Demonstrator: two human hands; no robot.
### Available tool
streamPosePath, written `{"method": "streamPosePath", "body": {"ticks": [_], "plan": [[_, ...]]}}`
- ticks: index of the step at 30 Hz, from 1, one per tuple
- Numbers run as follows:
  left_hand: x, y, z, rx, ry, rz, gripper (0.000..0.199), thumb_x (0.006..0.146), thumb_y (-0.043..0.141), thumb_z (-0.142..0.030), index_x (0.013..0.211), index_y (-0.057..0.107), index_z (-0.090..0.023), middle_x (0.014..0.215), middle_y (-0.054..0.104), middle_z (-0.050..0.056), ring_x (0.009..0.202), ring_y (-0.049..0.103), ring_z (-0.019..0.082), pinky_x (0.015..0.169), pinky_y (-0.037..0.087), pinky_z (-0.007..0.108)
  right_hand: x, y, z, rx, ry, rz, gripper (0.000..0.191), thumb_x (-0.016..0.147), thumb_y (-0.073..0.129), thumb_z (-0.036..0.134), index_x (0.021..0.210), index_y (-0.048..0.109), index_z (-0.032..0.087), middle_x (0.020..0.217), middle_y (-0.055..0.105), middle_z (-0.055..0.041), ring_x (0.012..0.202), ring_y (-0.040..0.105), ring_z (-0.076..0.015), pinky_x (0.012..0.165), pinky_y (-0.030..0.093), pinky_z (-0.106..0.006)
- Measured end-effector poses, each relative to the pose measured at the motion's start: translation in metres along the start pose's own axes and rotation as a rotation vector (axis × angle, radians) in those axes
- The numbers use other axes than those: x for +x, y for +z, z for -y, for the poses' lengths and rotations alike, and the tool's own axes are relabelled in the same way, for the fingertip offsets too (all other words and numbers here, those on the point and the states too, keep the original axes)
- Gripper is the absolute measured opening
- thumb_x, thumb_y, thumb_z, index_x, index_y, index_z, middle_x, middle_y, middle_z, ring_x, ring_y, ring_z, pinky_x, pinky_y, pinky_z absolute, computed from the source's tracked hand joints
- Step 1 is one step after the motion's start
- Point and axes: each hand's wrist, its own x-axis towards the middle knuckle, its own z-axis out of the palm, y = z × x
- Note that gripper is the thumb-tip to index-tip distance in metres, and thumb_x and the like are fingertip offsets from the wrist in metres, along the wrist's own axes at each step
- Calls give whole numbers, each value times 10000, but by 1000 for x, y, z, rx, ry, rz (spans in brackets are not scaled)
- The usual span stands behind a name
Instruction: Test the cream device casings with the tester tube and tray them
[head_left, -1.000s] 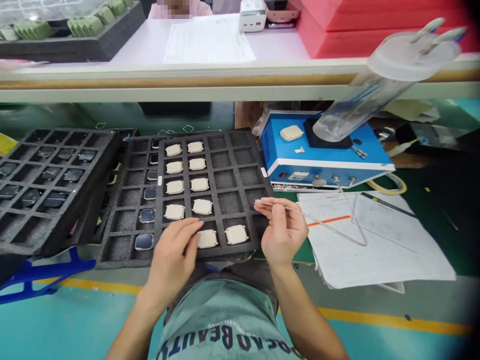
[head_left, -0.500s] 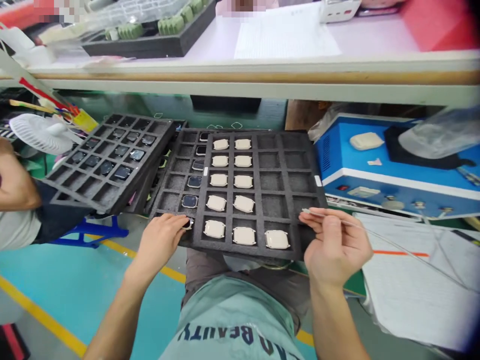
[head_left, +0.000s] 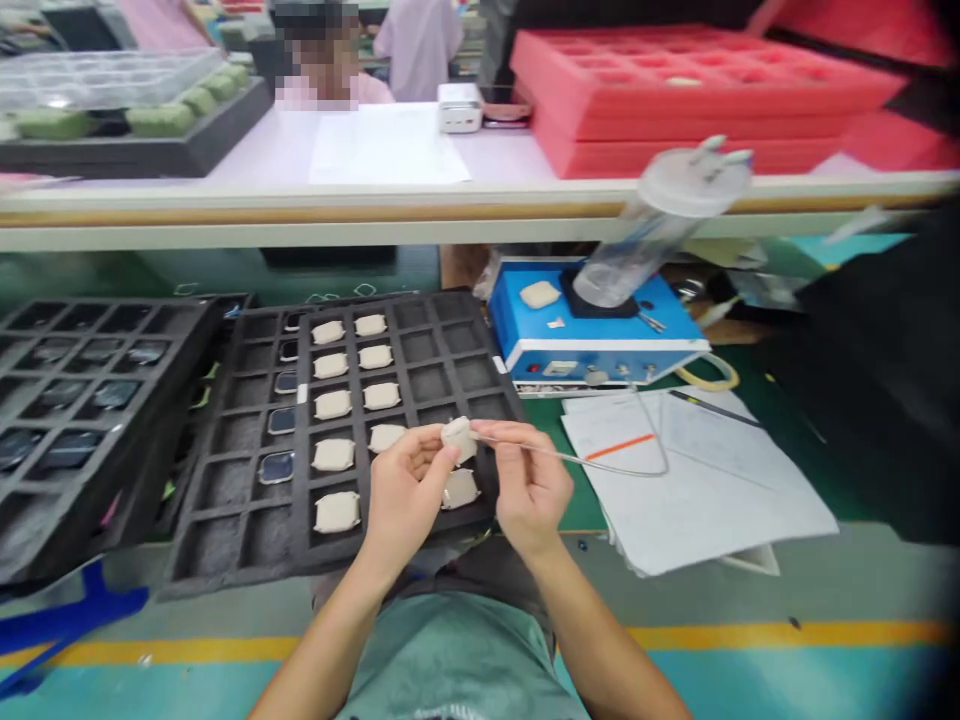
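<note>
Bright, whitish light fills the scene, bleaching the white paper sheet (head_left: pixel 390 150) on the pale lavender shelf (head_left: pixel 491 160) almost blank. Beneath, the dark green back panel (head_left: pixel 217 275) sits in shade, and soft shadow fills the cells of the black foam tray (head_left: pixel 431 383). Whitish reflections streak the clear plastic cylinder (head_left: pixel 630 255). Slight blur softens the cream rounded-square casings (head_left: pixel 337 513), and the pink-clad person (head_left: pixel 371 90) behind the shelf is partly pixelated. The right edge darkens and smears, leaving a black mass (head_left: pixel 862 400) too blurred to identify with confidence
</note>
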Motion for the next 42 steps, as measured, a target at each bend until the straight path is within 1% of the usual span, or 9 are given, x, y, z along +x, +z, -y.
{"method": "streamPosePath", "body": {"ticks": [2,5,10,14,16,21,29,35,42], "plan": [[3,4,5,-16,-11,13,204,809,789,-283,972,761,-163,967,823,91,875,786,199,823,631,285,3,-1,-2,11,-13,16,176,1038,538,185,1060,704,237,1027,764,-71,1003,764,-219,879,656,-409],[5,1,9,-28,-17,-23,231,789,823,-283,968,746,-157,953,814,90,871,783,193,819,633,277,4,-3,-3,19,-10,26,192,1029,551,157,1081,713,245,1041,765,-65,1029,762,-218,911,644,-406],[5,-1,10,-132,-18,-137,549,761,877,-268,1263,674,-173,1042,796,72,912,780,180,838,630,264,0,-4,-5,38,25,3,202,1027,549,145,1094,716,237,1052,767,-69,1015,766,-224,894,646,-416],[4,-1,8,-113,-77,-155,418,766,886,-347,1107,748,-148,1036,811,98,895,786,202,808,648,285,-2,-5,-5,35,25,25,212,1014,564,127,1107,712,246,1070,777,-65,1013,768,-224,902,643,-433],[4,0,8,-91,-92,-166,412,753,895,-370,1075,764,-148,1048,817,107,908,793,229,805,659,313,-2,-6,-5,21,37,34,213,1014,561,130,1108,709,252,1080,780,-65,1020,768,-226,903,645,-443],[3,2,7,-80,-67,-181,382,737,909,-333,1052,781,-159,1033,828,102,957,802,252,872,660,328,-1,-7,-5,-14,33,53,221,1011,563,127,1112,710,256,1081,789,-63,1005,767,-220,880,647,-428],[2,3,8,-90,-62,-183,355,740,905,-294,1043,780,-157,1010,833,93,922,809,236,839,662,288,-1,-8,-5,-5,43,59,239,1005,569,111,1114,722,258,1084,788,-54,1011,763,-218,887,643,-429],[2,3,8,-48,-78,-187,386,741,904,-333,1060,779,-156,1038,828,109,952,805,269,881,662,349,-1,-8,-6,-47,49,49,198,1015,560,156,1093,713,256,1060,795,-61,988,774,-228,870,656,-439],[2,2,7,-25,-65,-181,386,742,902,-342,1063,781,-163,1037,828,110,950,805,278,889,664,369,0,-8,-5,-37,52,57,212,1011,563,143,1101,715,261,1063,792,-58,989,771,-221,872,650,-428]]}}
